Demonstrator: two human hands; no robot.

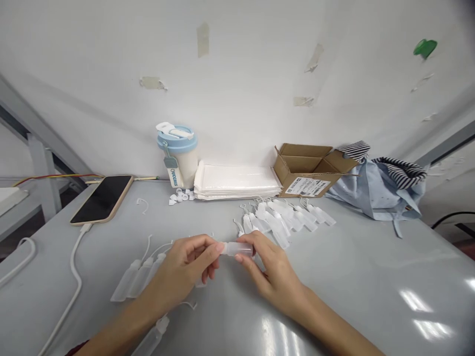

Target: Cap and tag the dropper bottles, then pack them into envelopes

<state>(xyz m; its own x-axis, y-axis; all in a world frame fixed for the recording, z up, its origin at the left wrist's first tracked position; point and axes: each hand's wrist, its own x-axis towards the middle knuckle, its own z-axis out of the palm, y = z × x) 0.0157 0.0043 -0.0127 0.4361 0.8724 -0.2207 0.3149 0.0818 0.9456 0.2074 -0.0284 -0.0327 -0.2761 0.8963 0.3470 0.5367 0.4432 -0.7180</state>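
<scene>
A small translucent plastic bottle [239,248] lies sideways between my two hands, just above the grey table. My left hand [193,259] pinches its neck end between thumb and fingers, hiding the tip. My right hand [269,267] grips the base end with thumb and forefinger. Beyond my right hand lies a pile of similar bottles [280,222] with thin white strap caps. More such bottles [135,279] rest left of my left hand, partly covered by it. Another bottle [152,338] is by my left forearm at the lower edge.
Along the wall stand a blue-lidded cup [181,158], small white caps [180,197], a stack of white packets [237,183], an open cardboard box [308,170] and a light blue bag [378,185]. A phone [102,200] with a white cable [76,272] lies on the left.
</scene>
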